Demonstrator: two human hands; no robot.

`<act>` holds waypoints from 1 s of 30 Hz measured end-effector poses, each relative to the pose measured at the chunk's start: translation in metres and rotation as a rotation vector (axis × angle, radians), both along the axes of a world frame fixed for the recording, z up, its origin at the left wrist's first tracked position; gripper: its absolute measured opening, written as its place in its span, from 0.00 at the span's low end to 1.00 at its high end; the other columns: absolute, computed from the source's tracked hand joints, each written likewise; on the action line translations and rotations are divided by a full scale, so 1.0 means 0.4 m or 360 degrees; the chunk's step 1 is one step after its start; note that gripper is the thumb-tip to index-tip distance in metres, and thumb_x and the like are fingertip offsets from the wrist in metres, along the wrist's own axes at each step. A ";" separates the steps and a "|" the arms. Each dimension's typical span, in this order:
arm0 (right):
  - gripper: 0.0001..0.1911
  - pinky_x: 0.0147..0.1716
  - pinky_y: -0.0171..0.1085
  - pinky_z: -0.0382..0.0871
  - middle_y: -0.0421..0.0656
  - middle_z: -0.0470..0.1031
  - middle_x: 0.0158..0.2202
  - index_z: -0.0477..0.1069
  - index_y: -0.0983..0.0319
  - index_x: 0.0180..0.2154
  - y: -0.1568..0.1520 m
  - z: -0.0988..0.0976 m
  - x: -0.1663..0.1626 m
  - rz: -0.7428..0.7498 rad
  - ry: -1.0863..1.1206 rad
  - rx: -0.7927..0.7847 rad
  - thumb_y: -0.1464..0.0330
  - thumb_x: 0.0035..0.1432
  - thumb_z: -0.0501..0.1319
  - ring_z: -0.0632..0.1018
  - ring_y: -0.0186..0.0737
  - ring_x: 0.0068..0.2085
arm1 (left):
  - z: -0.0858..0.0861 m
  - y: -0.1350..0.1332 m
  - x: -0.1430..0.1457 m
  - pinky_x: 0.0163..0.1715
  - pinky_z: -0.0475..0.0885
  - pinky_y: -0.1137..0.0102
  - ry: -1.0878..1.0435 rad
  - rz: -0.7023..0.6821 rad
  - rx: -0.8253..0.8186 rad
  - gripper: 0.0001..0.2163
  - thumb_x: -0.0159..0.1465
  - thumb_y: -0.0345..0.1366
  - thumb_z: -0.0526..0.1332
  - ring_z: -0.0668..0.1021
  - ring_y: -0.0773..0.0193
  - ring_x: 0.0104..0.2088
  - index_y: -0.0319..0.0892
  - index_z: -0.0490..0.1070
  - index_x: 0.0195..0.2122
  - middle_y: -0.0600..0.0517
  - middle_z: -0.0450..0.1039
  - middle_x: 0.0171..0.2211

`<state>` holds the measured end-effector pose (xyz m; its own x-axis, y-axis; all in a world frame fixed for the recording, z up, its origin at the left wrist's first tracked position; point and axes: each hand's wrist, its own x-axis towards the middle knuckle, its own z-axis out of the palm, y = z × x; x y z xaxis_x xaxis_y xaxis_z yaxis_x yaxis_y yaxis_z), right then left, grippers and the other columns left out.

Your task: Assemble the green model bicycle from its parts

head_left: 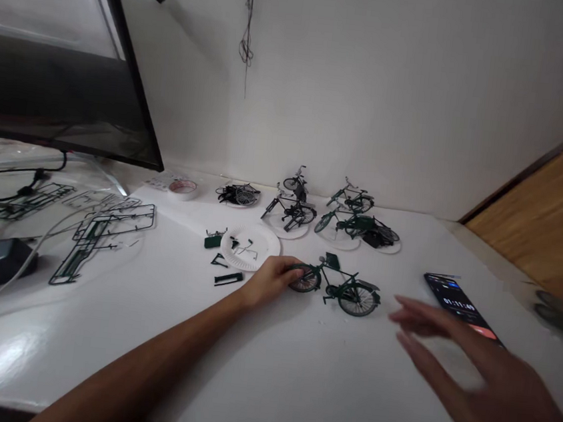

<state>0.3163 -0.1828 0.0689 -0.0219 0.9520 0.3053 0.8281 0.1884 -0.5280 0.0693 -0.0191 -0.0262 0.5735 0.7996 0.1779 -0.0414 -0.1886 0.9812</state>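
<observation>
A small dark green model bicycle (341, 286) stands on the white table (265, 370) in the middle. My left hand (272, 278) reaches out to it, fingers closed around its front wheel. My right hand (476, 372) hovers low at the right with fingers stretched out and apart, holding nothing, a little short of a black phone (460, 305) with a lit screen. A white paper plate (250, 246) with a few tiny dark parts lies just behind my left hand.
Several finished model bicycles (334, 213) stand on paper plates at the back by the wall. Green plastic part frames (101, 232) lie at the left under a dark monitor (64, 81). A tape roll (182, 188), loose black parts (228, 277) and cables (15, 257) are also there.
</observation>
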 end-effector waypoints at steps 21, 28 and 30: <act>0.10 0.51 0.48 0.73 0.46 0.77 0.47 0.74 0.55 0.46 0.334 -0.181 0.045 0.0552 -0.0007 0.0233 0.63 0.63 0.62 0.78 0.48 0.48 | -0.015 0.007 -0.014 0.40 0.75 0.67 0.0389 0.0207 0.0363 0.14 0.62 0.31 0.64 0.79 0.61 0.40 0.40 0.71 0.50 0.46 0.77 0.42; 0.09 0.45 0.46 0.76 0.45 0.79 0.43 0.74 0.55 0.44 0.320 -0.155 0.057 0.0463 0.0009 0.0307 0.63 0.61 0.65 0.79 0.48 0.44 | 0.059 -0.031 -0.038 0.49 0.72 0.60 0.0634 0.0141 0.0916 0.14 0.68 0.39 0.60 0.75 0.56 0.49 0.42 0.68 0.53 0.45 0.74 0.49; 0.10 0.37 0.42 0.78 0.46 0.79 0.43 0.74 0.56 0.44 0.316 -0.148 0.056 0.0412 0.0030 0.0237 0.61 0.61 0.64 0.79 0.48 0.43 | 0.076 -0.038 -0.038 0.47 0.71 0.63 0.0599 0.0179 0.0940 0.11 0.71 0.38 0.56 0.75 0.59 0.47 0.41 0.69 0.51 0.46 0.74 0.47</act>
